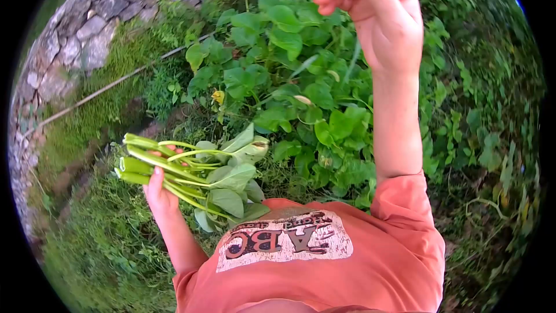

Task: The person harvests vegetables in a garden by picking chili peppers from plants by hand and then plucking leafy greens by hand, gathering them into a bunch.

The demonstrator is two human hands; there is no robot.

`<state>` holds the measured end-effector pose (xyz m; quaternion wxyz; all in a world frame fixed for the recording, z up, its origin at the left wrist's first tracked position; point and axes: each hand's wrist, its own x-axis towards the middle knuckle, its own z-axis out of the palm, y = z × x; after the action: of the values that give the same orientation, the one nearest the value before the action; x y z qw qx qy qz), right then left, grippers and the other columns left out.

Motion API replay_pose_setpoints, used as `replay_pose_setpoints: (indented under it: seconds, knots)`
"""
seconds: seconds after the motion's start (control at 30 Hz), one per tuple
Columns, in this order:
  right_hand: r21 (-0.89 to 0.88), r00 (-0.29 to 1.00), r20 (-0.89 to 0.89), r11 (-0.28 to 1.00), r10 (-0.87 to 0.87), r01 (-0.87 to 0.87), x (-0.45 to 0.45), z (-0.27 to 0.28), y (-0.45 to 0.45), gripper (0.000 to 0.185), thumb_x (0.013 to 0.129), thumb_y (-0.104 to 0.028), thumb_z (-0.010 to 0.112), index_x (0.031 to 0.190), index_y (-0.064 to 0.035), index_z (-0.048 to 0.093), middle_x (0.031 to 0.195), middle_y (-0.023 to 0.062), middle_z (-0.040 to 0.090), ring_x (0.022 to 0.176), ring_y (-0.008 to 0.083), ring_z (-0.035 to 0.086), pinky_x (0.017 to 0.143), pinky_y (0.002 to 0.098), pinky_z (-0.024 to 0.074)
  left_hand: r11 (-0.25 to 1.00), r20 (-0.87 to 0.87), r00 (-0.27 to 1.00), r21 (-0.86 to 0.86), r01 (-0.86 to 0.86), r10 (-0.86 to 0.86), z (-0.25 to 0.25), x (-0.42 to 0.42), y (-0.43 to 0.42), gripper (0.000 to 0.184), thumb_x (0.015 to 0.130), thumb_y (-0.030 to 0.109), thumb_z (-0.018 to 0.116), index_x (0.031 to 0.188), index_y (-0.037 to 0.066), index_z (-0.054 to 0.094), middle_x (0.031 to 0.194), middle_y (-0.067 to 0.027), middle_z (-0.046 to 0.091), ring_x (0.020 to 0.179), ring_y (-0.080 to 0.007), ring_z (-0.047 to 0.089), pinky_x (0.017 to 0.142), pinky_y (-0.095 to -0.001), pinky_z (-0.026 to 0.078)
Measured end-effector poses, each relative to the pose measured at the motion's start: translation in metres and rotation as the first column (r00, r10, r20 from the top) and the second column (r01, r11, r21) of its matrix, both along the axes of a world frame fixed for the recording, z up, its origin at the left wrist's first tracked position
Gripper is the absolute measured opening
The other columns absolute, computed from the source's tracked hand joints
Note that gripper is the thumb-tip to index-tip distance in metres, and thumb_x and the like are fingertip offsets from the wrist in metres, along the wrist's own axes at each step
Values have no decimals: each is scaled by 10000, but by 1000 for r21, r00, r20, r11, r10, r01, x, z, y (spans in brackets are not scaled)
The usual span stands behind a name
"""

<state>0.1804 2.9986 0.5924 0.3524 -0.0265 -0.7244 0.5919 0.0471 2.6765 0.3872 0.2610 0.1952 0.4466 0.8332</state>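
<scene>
My left hand [158, 191] is closed around a bunch of leafy green stems [191, 165]. Their thick, pale cut ends point left and the broad leaves hang to the right, over my shirt's edge. My thumb lies across the stalks. My right hand [376, 11] is raised at the top of the view, above a patch of broad-leaved green plants [284, 75]. Its fingers are curled in towards the thumb, and the fingertips are partly cut off by the frame's top edge. Whatever they pinch, if anything, does not show.
A stone wall [92, 26] runs along the upper left. A thin pole [110, 86] slants from the lower left up behind the plants. Low grass and weeds [110, 237] cover the ground at the left, with denser greenery [486, 127] on the right.
</scene>
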Motion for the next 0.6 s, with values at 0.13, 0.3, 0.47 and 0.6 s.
replay_pose_setpoints:
  seconds: [0.13, 0.3, 0.47, 0.6]
  knots:
    - [324, 887, 455, 942, -76, -85, -136, -69, 60, 250, 883, -221, 493, 922, 5, 592, 877, 87, 620, 798, 159, 587, 744, 266, 483, 995, 96, 990, -34, -98, 101, -28, -36, 23, 373, 804, 203, 608, 1101, 35, 456, 1026, -190, 531, 939, -304, 556, 749, -374, 483]
    - [492, 301, 867, 583, -397, -647, -261, -251, 111, 241, 827, -173, 489, 992, -71, 632, 1033, 123, 616, 918, 286, 594, 834, 362, 459, 981, 118, 979, -127, -150, 165, -51, -77, 41, 695, 727, 213, 686, 1263, 21, 288, 976, -173, 540, 863, -255, 565, 758, -356, 475]
    - [465, 75, 864, 731, -498, -499, -266, -393, 145, 223, 751, -67, 497, 909, -11, 644, 975, 198, 615, 908, 329, 597, 778, 378, 483, 977, 169, 970, -156, -148, 174, -59, -103, 62, 857, 691, 222, 716, 1340, 12, 196, 972, -153, 540, 847, -238, 576, 768, -343, 476]
    - [522, 23, 756, 580, -655, -626, -238, -426, 172, 207, 755, -74, 506, 901, -45, 649, 977, 163, 626, 912, 290, 607, 760, 379, 488, 969, 202, 968, -222, -106, 152, -74, -124, 72, 875, 683, 232, 723, 1342, 8, 193, 970, -138, 535, 873, -229, 565, 783, -344, 460]
